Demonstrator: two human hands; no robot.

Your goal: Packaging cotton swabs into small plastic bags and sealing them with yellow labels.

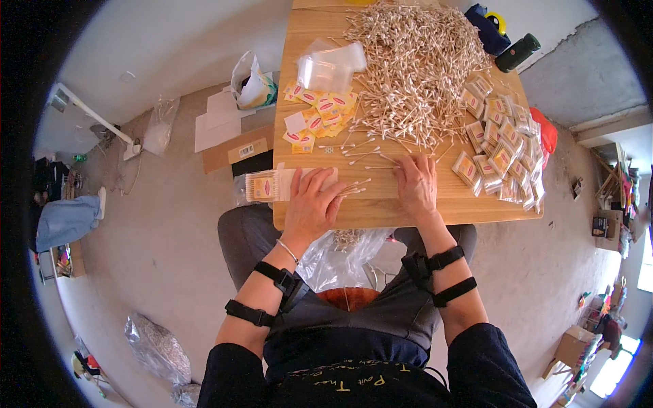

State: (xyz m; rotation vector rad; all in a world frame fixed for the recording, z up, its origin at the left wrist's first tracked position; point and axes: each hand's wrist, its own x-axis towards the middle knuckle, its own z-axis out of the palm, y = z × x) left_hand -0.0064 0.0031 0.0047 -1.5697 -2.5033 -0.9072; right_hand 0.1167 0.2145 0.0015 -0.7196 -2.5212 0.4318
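My left hand [311,207] lies at the table's near edge, its thumb and forefinger closed on a small bunch of cotton swabs [354,186] that point right. Under its fingers is a clear plastic bag [282,178]; a row of swabs with a yellow-and-white card [262,187] shows at the bag's left end. My right hand [417,189] is bent down onto the tabletop, fingertips drawn together at loose cotton swabs [382,158]. What sits beneath those fingertips is partly hidden.
A big heap of cotton swabs [415,71] covers the far table. Left of it lie yellow printed cards [320,115] and clear empty bags [331,66]. Filled swab packets [503,146] are piled at the right, below a dark cylinder [518,53]. A plastic bag [343,255] hangs between my knees.
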